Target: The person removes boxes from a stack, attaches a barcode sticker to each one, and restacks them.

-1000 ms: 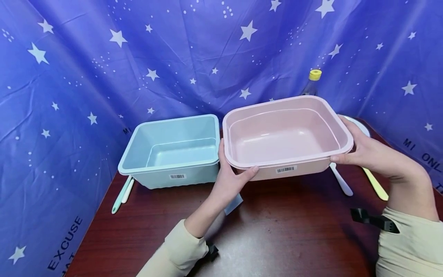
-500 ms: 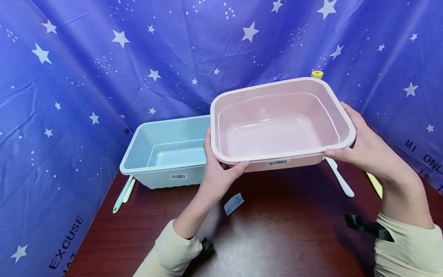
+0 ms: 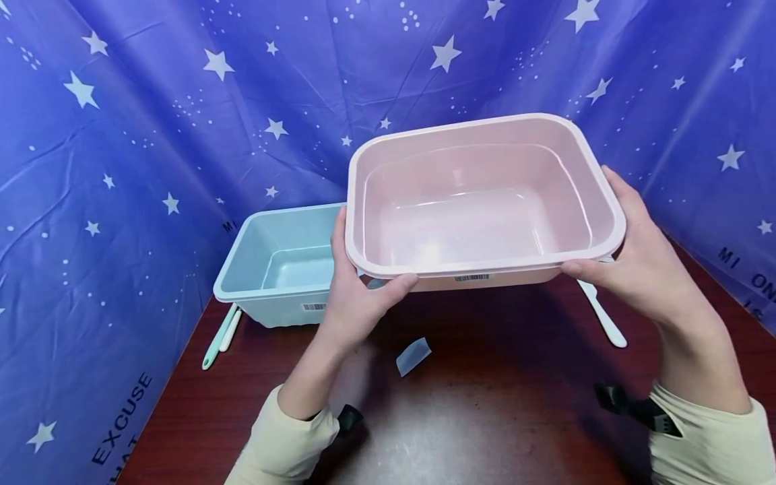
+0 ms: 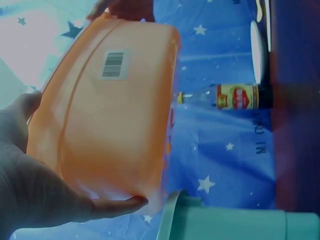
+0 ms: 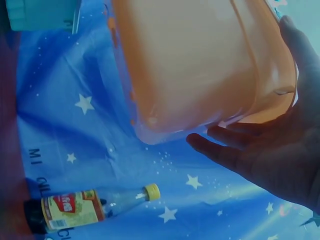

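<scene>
Both hands hold an empty pink plastic tub [image 3: 479, 202] in the air above the dark red table [image 3: 485, 417]. My left hand [image 3: 354, 293] grips its left front corner, thumb on the rim. At the right edge my right hand [image 3: 624, 259] grips the rim, fingers underneath. A barcode label shows on the tub's side. Seen from below, the tub [image 4: 110, 125] rests on the left hand [image 4: 35, 190]; the right wrist view shows the tub [image 5: 200, 65] over the right hand [image 5: 270, 155]. An empty light blue tub [image 3: 273, 269] stands on the table at the left, partly hidden by the pink one.
A sauce bottle with a yellow cap [image 5: 95, 205] and a white plate [image 4: 257, 50] stand at the back right. A white spoon [image 3: 600, 313] lies under the pink tub's right side. Two slim utensils [image 3: 221, 333] lie left of the blue tub. A pale scrap [image 3: 413, 355] lies mid-table. Starred blue cloth surrounds the table.
Both hands have lifted the pink tub higher and a little to the left; it now covers the blue tub's right edge and hides the bottle in the head view.
</scene>
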{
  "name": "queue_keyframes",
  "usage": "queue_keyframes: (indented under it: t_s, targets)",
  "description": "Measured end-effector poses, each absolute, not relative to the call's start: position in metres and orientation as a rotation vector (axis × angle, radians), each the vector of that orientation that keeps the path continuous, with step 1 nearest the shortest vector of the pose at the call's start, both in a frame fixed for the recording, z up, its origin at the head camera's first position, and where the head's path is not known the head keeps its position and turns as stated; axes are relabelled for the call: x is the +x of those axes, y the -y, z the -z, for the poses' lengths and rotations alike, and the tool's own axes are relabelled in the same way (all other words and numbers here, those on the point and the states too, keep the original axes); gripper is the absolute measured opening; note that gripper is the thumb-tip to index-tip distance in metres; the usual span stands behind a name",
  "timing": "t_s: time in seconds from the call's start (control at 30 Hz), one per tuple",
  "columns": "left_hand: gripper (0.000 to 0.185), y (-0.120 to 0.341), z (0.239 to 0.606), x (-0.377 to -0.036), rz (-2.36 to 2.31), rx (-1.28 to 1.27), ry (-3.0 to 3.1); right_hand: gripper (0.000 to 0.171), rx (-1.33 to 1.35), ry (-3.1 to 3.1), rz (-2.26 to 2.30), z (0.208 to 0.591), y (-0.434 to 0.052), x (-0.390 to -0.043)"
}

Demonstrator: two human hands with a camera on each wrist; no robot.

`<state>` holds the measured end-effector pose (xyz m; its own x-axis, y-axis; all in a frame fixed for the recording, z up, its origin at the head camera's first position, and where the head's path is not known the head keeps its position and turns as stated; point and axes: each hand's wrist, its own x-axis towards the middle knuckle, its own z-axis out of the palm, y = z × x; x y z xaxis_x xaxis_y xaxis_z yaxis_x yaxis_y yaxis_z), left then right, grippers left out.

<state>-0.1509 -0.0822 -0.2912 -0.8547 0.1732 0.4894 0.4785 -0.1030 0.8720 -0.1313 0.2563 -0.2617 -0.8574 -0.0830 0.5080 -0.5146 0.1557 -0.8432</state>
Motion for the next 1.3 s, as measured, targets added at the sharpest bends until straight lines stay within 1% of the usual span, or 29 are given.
queue_keyframes:
  t_s: [0.13, 0.3, 0.63, 0.83, 1.07, 1.3]
  targets:
    - [0.116, 0.092, 0.287, -0.154, 2.070, -0.698, 1.965, 0.112, 0.535, 2.125, -1.717, 0.262, -0.246, -0.133]
    - [0.117, 0.104, 0.283, -0.158, 2.060, -0.694, 1.974, 0.111, 0.555, 2.095, -1.775, 0.262, -0.233, -0.139]
    - [0.117, 0.128, 0.277, -0.166, 2.010, -0.643, 2.028, 0.107, 0.668, 2.042, -1.863, 0.261, -0.210, -0.152]
    - [0.114, 0.143, 0.274, -0.171, 2.012, -0.580, 2.066, 0.107, 0.679, 2.102, -1.836, 0.261, -0.200, -0.158]
    - [0.110, 0.164, 0.272, -0.178, 1.992, -0.573, 2.059, 0.107, 0.693, 2.164, -1.723, 0.258, -0.182, -0.166]
    - [0.107, 0.185, 0.275, -0.183, 1.991, -0.587, 2.023, 0.108, 0.692, 2.164, -1.745, 0.260, -0.161, -0.177]
